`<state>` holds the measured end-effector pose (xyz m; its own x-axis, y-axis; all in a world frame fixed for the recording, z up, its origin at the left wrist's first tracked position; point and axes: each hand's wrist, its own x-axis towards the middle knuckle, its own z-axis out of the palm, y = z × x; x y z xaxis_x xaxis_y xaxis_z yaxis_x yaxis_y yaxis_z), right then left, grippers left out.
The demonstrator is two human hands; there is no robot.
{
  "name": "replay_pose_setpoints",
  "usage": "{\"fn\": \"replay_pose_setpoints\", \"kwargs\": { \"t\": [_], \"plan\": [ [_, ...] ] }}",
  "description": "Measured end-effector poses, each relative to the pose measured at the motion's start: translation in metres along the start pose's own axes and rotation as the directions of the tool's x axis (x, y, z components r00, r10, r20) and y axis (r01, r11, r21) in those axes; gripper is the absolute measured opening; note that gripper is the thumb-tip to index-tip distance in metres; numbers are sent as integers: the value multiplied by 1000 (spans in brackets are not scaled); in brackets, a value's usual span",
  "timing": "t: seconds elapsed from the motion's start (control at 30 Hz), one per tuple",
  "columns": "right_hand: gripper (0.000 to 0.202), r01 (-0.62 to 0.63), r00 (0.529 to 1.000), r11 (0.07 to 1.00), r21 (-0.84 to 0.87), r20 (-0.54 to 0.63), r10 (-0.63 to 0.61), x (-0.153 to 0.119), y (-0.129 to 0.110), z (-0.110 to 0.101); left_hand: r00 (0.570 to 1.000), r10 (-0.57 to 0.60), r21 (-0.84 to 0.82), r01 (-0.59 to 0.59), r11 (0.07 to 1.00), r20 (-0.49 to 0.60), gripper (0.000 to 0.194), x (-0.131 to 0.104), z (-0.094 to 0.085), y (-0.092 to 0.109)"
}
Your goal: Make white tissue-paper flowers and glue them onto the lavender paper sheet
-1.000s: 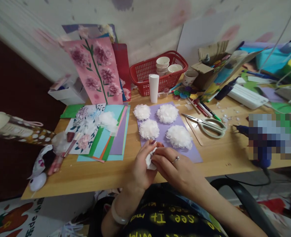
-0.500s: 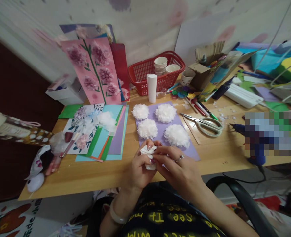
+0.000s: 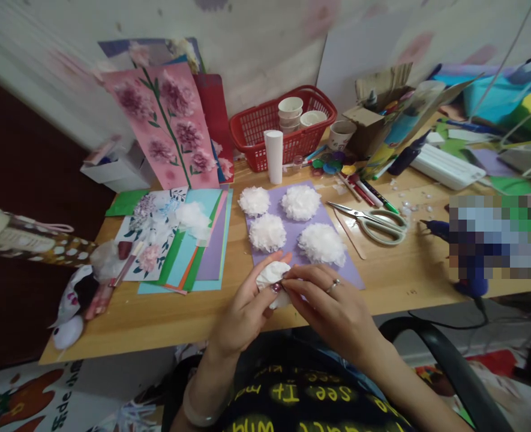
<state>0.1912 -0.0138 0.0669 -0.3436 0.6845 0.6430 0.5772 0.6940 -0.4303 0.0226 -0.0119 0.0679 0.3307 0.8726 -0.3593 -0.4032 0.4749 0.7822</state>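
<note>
White crumpled tissue-paper bunch (image 3: 272, 274) sat between the two hands, over the table's near edge. Left hand (image 3: 242, 315) cupped it, thumb pressed on top, fingers behind. Right hand (image 3: 337, 300) pinched it at the right edge; how many layers were between the fingertips, I could not tell.

Handling, my judgement: next to no weight, limp, dry rather than slippery, easily torn or flattened. Best held low, at the gathered underside, with single layers taken lightly by their rims. Underside hidden by the fingers.

Beyond the fingers: four fluffy white paper pompoms (image 3: 301, 203) on a purple paper sheet (image 3: 346, 273), the nearest ones close enough to be crushed by a careless knuckle. To the right, flat wooden stick (image 3: 350, 233), then pale-handled metal scissors (image 3: 384, 227), blades parted. Farther right, dark blue glue gun (image 3: 438, 229), partly blurred, its cord hanging off the wooden table (image 3: 157, 324). Upright white cylinder (image 3: 274, 157) stood behind the sheet, before a red plastic basket (image 3: 258, 129).
</note>
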Motion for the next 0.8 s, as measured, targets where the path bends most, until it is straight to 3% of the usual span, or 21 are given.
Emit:
{"fn": "replay_pose_setpoints", "kwargs": {
  "t": [0.13,0.23,0.37,0.5,0.7,0.8],
  "plan": [
    [14,-18,1000,1000,14,-7,18,1,0,1,999,42,99,-45,994,30,49,-2,-6,-5],
    [14,-34,999,999,3,-15,34,-1,-2,5,998,58,86,-60,994,21,46,1,-3,-6],
    [15,-155,981,975,158,-89,171,-7,-2,15,999,33,61,-31,998,-24,39,3,5,-6],
    [22,-179,970,966,186,-131,205,-12,-3,19,997,58,39,-56,998,-46,34,4,9,-4],
    [15,-92,990,987,131,-96,105,-12,-3,14,1000,8,-213,-7,977,4,42,5,11,-2],
    [17,-21,995,994,106,-96,31,-12,0,12,999,17,-261,-10,965,27,30,6,12,-3]
  ]
}}
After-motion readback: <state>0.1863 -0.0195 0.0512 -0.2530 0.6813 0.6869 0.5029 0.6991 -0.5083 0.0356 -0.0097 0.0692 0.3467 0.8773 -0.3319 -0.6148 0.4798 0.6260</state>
